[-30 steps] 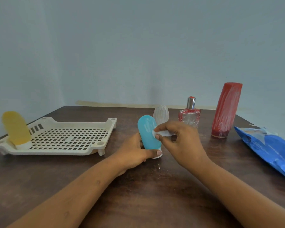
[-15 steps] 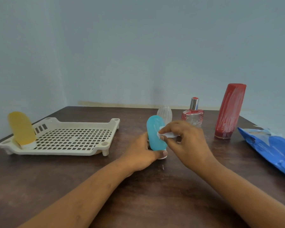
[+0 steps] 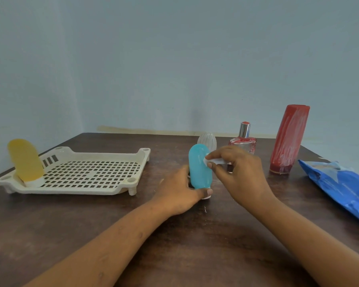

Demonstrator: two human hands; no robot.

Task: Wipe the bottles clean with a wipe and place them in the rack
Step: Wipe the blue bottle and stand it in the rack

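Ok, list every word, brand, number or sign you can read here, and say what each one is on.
No text here can be read.
Blue packet: pale printing near its top, too blurred to read.
Blue bottle, yellow bottle, red bottle, perfume bottle, clear bottle, wipe, rack: no lettering visible.

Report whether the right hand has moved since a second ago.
Yes: the right hand, pinching the wipe, has risen slightly up the blue bottle, covering more of the perfume bottle behind.
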